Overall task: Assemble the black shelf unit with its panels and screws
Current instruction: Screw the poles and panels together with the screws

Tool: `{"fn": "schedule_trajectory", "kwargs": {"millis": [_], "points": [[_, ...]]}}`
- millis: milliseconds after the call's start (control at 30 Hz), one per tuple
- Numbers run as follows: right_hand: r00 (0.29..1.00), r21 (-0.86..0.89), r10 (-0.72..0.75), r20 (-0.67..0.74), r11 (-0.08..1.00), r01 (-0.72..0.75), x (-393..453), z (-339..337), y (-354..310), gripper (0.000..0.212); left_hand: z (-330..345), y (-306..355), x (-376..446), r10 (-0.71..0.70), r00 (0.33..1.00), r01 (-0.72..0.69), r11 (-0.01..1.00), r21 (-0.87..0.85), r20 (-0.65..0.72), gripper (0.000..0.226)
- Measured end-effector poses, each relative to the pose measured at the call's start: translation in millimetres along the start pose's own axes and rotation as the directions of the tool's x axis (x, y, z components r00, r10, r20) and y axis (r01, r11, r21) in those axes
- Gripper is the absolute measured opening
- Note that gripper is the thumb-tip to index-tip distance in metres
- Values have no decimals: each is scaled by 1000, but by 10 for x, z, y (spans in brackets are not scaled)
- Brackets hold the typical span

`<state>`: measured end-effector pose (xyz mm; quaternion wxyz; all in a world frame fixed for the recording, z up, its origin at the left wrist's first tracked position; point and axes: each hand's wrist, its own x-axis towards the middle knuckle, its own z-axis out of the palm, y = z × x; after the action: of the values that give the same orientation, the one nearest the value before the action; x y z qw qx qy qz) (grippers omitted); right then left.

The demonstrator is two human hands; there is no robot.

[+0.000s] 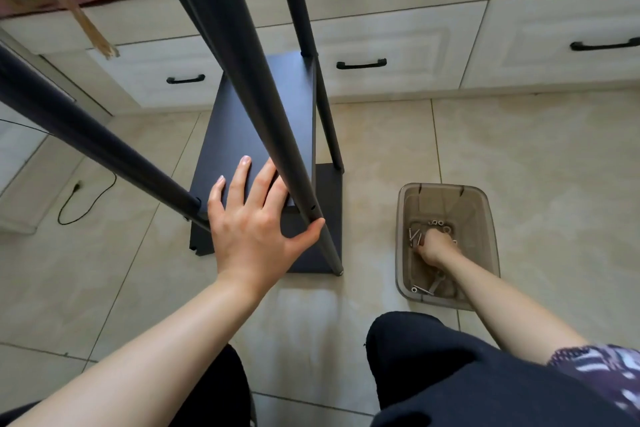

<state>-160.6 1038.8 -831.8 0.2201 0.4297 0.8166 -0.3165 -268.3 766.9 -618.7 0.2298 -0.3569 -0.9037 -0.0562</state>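
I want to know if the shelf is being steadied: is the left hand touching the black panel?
Touching. The head view shows the left hand with straight fingers flat on the black panel.

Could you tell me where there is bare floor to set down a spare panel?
Bare tile lies right of the plastic bin, up to the drawers. Another patch lies left of the black shelf unit, near the cable. Between unit and bin it is crowded.

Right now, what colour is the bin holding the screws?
Translucent smoky brown bin, best seen in the head view.
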Motion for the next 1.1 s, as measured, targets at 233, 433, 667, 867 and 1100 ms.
{"fn": "schedule_trajectory", "kwargs": {"millis": [233, 433, 667, 867, 1100], "points": [[996, 177, 39, 83, 983, -53, 61, 42, -67, 25, 13, 8, 0, -3, 1000, 3, 1000, -1, -14, 71], [998, 128, 44, 47, 991, -50, 94, 49, -123, 27, 12, 2, -4, -2, 1000, 2, 1000, -3, -13, 71], [995, 64, 23, 99, 997, -30, 40, 135, -275, 19, -3, 15, 6, -4, 1000, 4, 1000, 6, -7, 71], [999, -119, 35, -4, 992, -35, -63, 265, -371, 33, 6, 6, 2, 1, 1000, -1, 1000, 15, -14, 72], [999, -126, 14, 49, 992, -7, -126, 250, -336, 28, 38, -2, -4, 5, 1000, -5, 1000, 10, -27, 70]]}}
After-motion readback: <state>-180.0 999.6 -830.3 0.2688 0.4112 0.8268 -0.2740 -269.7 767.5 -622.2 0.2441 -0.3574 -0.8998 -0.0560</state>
